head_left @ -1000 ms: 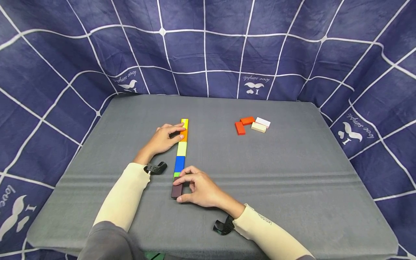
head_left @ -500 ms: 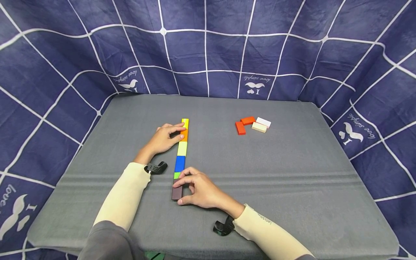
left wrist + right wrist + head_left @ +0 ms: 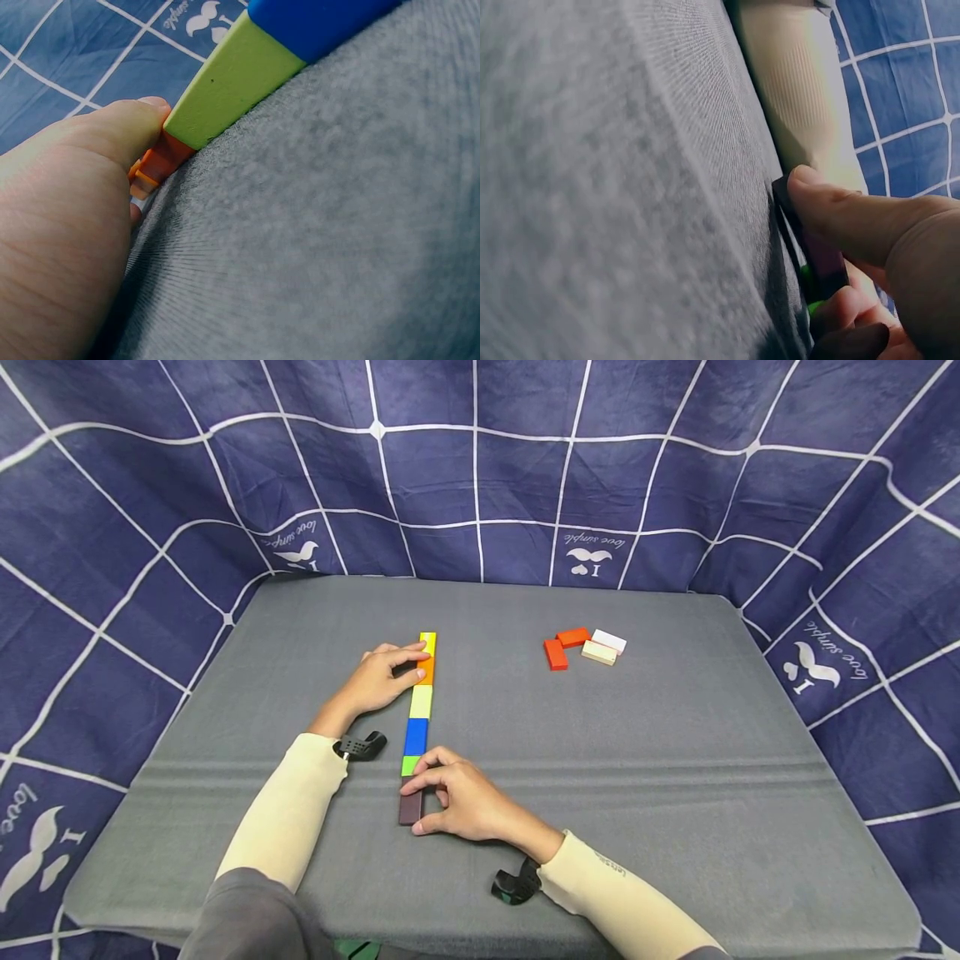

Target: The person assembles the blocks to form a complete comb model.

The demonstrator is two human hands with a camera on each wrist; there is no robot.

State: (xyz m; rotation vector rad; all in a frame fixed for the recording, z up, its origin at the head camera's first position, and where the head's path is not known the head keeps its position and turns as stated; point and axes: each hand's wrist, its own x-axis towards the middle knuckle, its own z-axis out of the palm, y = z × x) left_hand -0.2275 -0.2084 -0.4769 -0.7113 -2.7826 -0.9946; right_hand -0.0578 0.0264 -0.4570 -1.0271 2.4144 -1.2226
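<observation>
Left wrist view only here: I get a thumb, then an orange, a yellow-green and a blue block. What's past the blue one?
Observer: A green block, then a dark block.
Operator: Right hand?
Observer: The right hand, coming in from the right, grips that dark block.
Operator: Any loose blocks?
Observer: Four, off to the right on the far side: two red blocks, a white block and a cream block.
</observation>
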